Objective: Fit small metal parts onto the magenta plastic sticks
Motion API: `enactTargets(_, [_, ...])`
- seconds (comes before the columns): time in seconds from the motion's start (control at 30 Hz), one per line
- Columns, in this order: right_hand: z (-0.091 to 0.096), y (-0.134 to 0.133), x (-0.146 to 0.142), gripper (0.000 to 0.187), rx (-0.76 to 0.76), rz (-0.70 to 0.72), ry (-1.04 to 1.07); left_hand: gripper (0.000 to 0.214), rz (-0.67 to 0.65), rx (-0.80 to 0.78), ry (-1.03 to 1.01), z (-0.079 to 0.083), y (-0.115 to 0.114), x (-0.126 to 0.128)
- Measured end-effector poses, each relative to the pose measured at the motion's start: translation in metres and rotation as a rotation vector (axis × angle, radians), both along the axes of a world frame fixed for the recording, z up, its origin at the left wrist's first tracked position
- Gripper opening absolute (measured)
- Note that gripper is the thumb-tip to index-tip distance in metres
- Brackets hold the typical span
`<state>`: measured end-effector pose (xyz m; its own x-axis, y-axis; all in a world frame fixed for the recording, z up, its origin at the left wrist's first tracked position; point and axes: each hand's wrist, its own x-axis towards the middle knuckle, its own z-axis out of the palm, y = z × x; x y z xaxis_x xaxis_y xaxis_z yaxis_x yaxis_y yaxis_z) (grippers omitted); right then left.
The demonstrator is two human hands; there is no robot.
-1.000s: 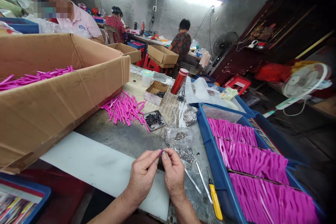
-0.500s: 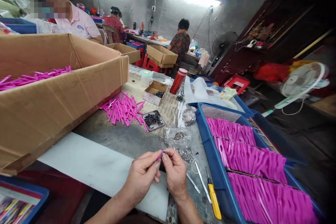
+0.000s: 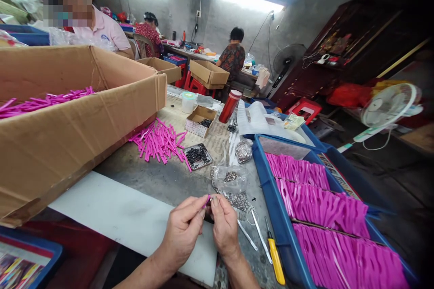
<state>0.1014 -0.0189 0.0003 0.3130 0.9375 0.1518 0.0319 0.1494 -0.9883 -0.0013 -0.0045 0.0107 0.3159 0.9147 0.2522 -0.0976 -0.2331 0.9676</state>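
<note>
1. Head view: your left hand (image 3: 183, 230) is pinching a tiny pink piece (image 3: 207, 199) between the thumb and first finger. The piece sits up in the air, just above the right end of the white board (image 3: 129, 216).
2. Your right hand (image 3: 224, 228) meets it from the other side, with its fingertips pressed together on the same piece. I cannot tell if a small metal bit is in there too.
3. I think a soft, steady pinch works best here. Hold both hands low over the white board, so anything you drop is easy to spot. Push straight, not at a slant.
4. Far left, the blue tray (image 3: 34, 243) holds colourful printed sheets.
5. The big cardboard box (image 3: 84, 122) holds long pink sticks (image 3: 44, 101).
6. A loose pile of pink sticks (image 3: 159, 140) lies on the grey surface (image 3: 162, 180), not in any container.
7. Just beside the pile, the small metal tray (image 3: 197, 156) holds little dark parts.
8. Behind it, the small cardboard box (image 3: 200, 120) holds more dark parts.
9. Near your right hand, the clear bags (image 3: 230, 178) hold shiny little metal bits.
10. On the right, the blue crate (image 3: 271, 189) holds neat rows of pink pieces (image 3: 318, 203).
</note>
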Motion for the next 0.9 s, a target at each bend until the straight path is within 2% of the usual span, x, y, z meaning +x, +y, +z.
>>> enactTargets(0.27, [-0.0016,0.0023,0.0003,0.014,0.017,-0.091,0.019,0.027,0.041,0.042,0.013,0.0029,0.0011,-0.0008])
enactTargets(0.47, [0.0021,0.0018,-0.0014,0.021,-0.001,-0.081,-0.047,0.028,0.054,0.09,0.057,0.002,0.0001,-0.0003])
enactTargets(0.63, [-0.0001,0.0022,-0.0021,0.026,0.018,-0.03,0.039,0.028,0.076,0.096,0.037,0.0028,0.0009,0.0007])
enactTargets(0.9, [-0.0008,0.0033,-0.0004,0.016,0.01,-0.084,-0.022,0.027,0.089,0.104,0.08,0.0015,0.001,-0.0004])
